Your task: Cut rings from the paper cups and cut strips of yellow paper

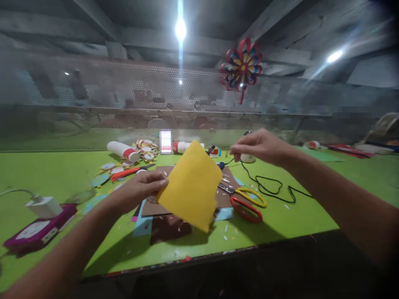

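My left hand (144, 186) pinches the left edge of a yellow sheet of paper (190, 185) and holds it up over the green table (62, 174). My right hand (260, 146) hovers further back and to the right, fingers curled together in a pinch near a black cable (270, 185); what it holds, if anything, is too small to see. Under the yellow sheet lie brown paper pieces (170, 229) and blue scraps. Scissors (246, 202) with red and yellow handles lie just right of the sheet.
A glue bottle (123, 151), paper flower discs (146, 150) and a phone (165, 141) stand at the back. A purple device with a white charger (40, 220) sits at the left. A paper pinwheel (242, 67) hangs on the mesh wall. The table's front edge is close.
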The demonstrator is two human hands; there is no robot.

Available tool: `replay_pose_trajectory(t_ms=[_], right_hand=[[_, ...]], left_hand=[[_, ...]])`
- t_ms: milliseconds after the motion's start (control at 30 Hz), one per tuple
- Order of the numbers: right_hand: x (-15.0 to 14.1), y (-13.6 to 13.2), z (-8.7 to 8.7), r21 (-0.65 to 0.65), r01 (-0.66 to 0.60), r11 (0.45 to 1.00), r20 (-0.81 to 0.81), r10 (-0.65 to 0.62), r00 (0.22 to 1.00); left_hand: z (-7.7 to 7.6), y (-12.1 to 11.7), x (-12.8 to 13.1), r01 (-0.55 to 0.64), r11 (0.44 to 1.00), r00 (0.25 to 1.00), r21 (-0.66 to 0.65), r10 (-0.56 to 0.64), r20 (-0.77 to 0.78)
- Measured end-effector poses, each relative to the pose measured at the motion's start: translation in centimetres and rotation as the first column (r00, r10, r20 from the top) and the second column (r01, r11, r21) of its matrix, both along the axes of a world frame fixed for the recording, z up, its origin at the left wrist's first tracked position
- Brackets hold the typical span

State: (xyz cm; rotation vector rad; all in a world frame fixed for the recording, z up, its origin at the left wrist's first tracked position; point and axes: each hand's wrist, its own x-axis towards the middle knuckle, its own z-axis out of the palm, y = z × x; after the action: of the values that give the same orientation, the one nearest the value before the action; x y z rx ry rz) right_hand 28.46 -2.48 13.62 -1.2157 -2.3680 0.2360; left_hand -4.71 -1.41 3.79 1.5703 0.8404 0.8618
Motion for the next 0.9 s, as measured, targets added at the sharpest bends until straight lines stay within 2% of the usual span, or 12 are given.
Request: replay_pose_trajectory(t_ms=[33,133,200,333,433,533,667,767,900], right_hand=[[-0.3,-0.5,-0.9,-0.017,0.004,1.000,0.018,-0.004,1.000],[-1.0,-2.0,-4.4,-0.104,-0.032,0.994,0.130,0.045,0.991],[-0.5,-2.7,-6.9,-0.143,-0.005,0.990,0.221,0.037,0.975],[2.2,-2.7,-11.1,-0.081,0.231,0.970,0.390,-0.183,0.903],[3.7,-2.3,-13.1,-0.095,0.299,0.950,0.460,-0.224,0.859],[4.5,-1.4,-14.4,-0.108,0.335,0.936,0.492,-0.243,0.836],[5.1,0.4,-15.5,-0.127,0.401,0.907,0.509,-0.287,0.811],[5.4,1.3,-15.5,-0.172,0.385,0.907,0.500,-0.257,0.827],[5.6,1.2,-14.6,-0.250,0.337,0.908,0.492,-0.181,0.851]], left_hand=[[-1.0,0.0,0.3,-0.105,0.984,0.977,-0.141,0.128,0.170],[-3.6,-0.3,1.5,-0.207,0.949,0.920,-0.238,0.272,0.282],[-4.8,-0.7,2.4,-0.223,0.931,0.883,-0.288,0.318,0.345],[-5.9,-1.4,3.7,-0.193,0.914,0.826,-0.358,0.348,0.444],[-5.9,-1.1,4.4,-0.185,0.895,0.798,-0.405,0.378,0.470],[-5.4,-0.5,4.8,-0.198,0.878,0.781,-0.435,0.410,0.471],[-4.0,0.3,4.9,-0.263,0.880,0.749,-0.395,0.444,0.492],[-3.1,0.9,4.9,-0.308,0.883,0.737,-0.354,0.457,0.498],[-2.3,1.6,5.1,-0.330,0.884,0.732,-0.331,0.461,0.501]])
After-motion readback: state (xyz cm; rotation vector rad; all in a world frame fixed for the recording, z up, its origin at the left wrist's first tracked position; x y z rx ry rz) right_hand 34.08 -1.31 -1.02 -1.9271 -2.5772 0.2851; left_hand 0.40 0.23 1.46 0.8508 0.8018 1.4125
